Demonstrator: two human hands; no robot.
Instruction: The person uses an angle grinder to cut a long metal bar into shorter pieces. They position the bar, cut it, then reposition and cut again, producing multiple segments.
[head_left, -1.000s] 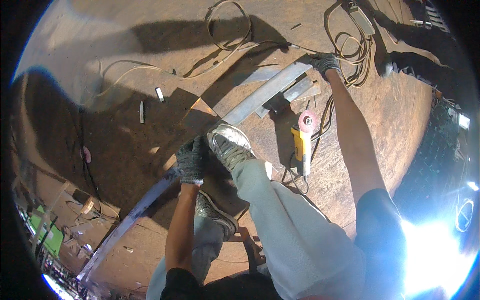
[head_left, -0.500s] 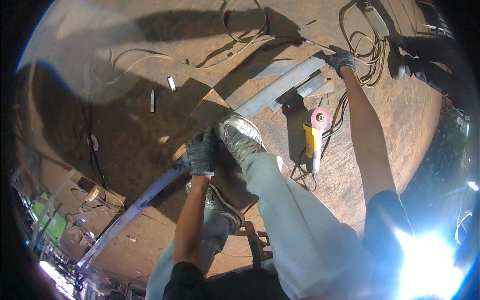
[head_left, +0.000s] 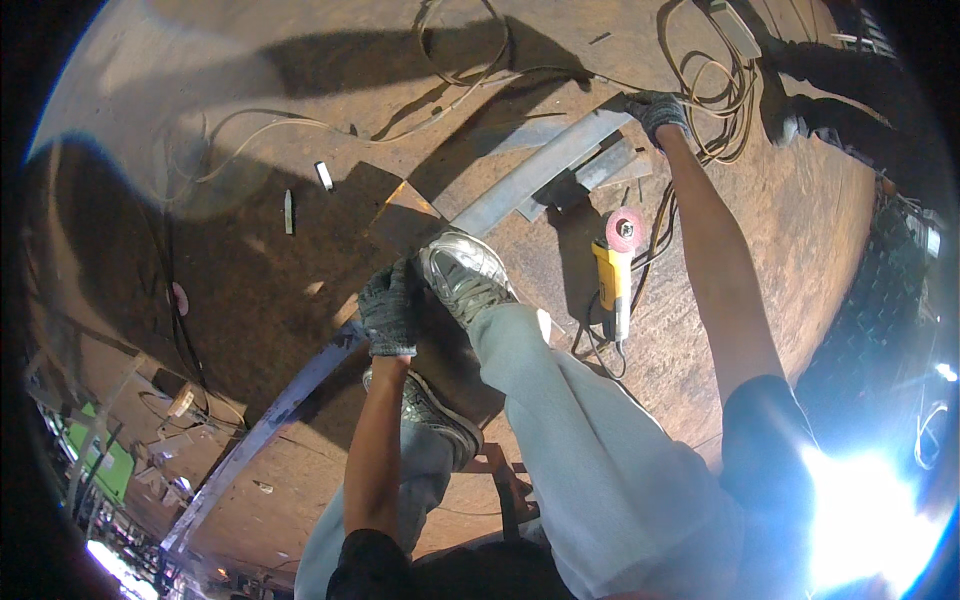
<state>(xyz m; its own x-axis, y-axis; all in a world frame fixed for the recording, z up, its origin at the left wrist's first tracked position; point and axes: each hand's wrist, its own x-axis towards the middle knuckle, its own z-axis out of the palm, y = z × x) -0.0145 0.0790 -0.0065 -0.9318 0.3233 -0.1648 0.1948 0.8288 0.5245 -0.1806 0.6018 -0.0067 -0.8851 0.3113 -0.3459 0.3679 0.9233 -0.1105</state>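
Note:
A long steel bar (head_left: 545,172) lies slantwise across the floor and passes beneath my shoe (head_left: 465,270). My right hand (head_left: 658,116), in a grey knit glove, is closed over its far right end. Near the shoe, my gloved left hand (head_left: 388,312) is closed at the bar's painted, bluish length (head_left: 270,420), which runs on to the lower left. The fingertips are in shadow, and my shoe hides the stretch between the hands. Right of the bar lies a yellow angle grinder (head_left: 613,280) with a pink disc (head_left: 625,229).
Short metal pieces (head_left: 605,165) lie beside the bar. A square plate (head_left: 405,215) sits near my shoe. Coiled cable (head_left: 735,120) is at the upper right. Two small white-grey pieces (head_left: 324,176) lie at upper left. Another person's legs (head_left: 840,100) show at the far right.
The whole view has shifted slightly, with the floor things moving a little left in the picture. Both hands keep their places on the bar.

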